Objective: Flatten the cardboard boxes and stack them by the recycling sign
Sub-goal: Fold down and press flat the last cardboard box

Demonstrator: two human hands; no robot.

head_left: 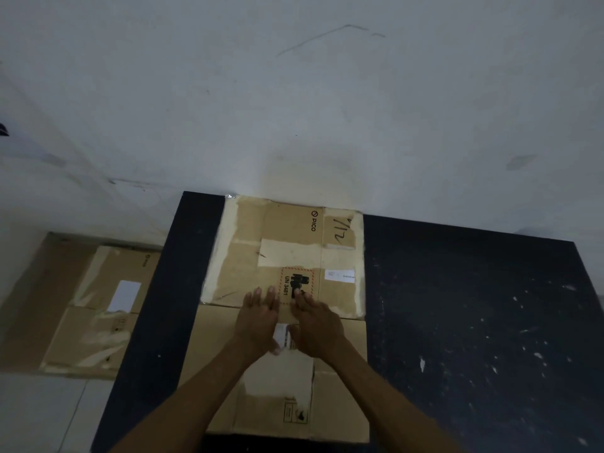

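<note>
your left hand point(258, 317) | fingers straight, flat on pico carton point(287, 253) near edge | your right hand point(315, 325) | likewise flat beside it | dark table point(474, 322)

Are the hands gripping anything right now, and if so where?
Nothing is gripped. Both the left hand and right hand lie flat, fingers straight, pressing on the box near its front edge.

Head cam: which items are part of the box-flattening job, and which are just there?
Job:
- flattened box on the dark table, both hands pressing it
- left hand, fingers straight
- right hand, fingers straight
- cardboard lying on the floor to the left

Just there:
- white wall
- paper scraps on the table
</note>
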